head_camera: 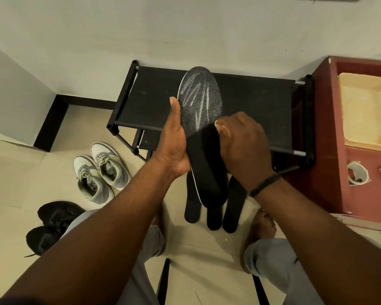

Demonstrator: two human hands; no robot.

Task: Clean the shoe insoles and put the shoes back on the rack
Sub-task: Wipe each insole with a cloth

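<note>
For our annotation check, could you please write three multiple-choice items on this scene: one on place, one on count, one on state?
1. Where do the grey sneakers stand?
A. on the floor, left of the rack
B. on the rack
C. on the red cabinet

2. How many insoles lie on the floor?
A. one
B. three
C. five

3. What does the left hand do?
A. hangs idle
B. holds the streaked insole
C. ties laces

Key: A, both sit on tiles; B, three black insoles lie below the hands; B, thumb and palm hold its edge.
</note>
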